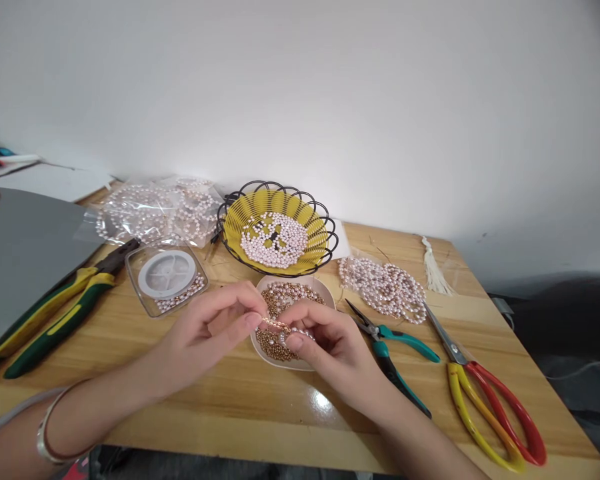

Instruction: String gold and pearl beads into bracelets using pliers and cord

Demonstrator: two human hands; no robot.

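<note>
- Gold-beaded strand is pinched, fingers nearly closed, by left hand and right hand
- It could be dropped into the bead dish if either pinch is loosened

Forms a short, nearly straight strand of tiny, shiny gold beads, with larger pale pink pearls at the right end. Slopes slightly down to the right, pinched between the fingertips of the left hand and the right hand. Hangs over a pale dish, partly hidden by fingers.
</note>
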